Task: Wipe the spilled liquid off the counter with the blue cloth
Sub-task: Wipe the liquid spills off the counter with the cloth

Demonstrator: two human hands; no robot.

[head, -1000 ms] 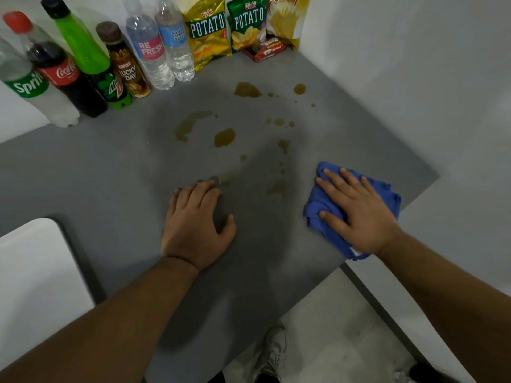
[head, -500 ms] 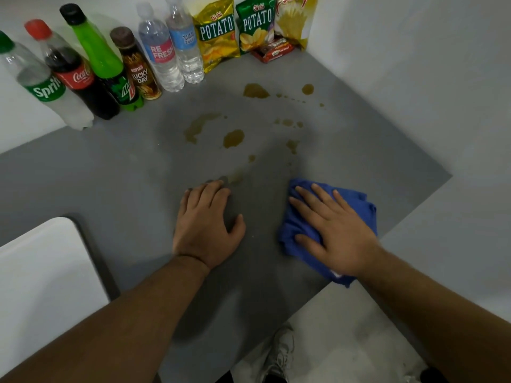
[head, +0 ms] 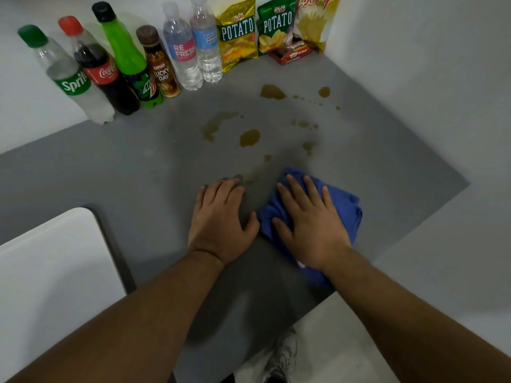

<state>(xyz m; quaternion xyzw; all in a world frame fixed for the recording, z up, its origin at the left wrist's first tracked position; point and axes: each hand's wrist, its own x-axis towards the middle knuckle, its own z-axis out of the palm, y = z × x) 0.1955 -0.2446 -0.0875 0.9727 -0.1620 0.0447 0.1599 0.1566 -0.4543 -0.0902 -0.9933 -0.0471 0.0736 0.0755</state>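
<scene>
Brown spilled liquid (head: 249, 137) lies in several puddles and drops across the middle and far part of the grey counter (head: 138, 172). The crumpled blue cloth (head: 345, 208) lies flat on the counter near its front edge. My right hand (head: 309, 225) presses down on the cloth, palm flat and fingers spread, pointing toward the spill. My left hand (head: 221, 219) rests flat on the bare counter right beside the cloth, its thumb almost touching the cloth's left edge. A faint smear lies just beyond the left fingertips.
A row of drink bottles (head: 124, 62) stands along the back wall at left. Snack bags (head: 237, 31) and a small red pack (head: 293, 52) fill the back corner. A white surface (head: 49, 272) lies at front left. White walls bound the counter at back and right.
My right hand has slid the blue cloth leftward along the counter, from near the right edge to right beside my left hand. The left hand has stayed planted.
</scene>
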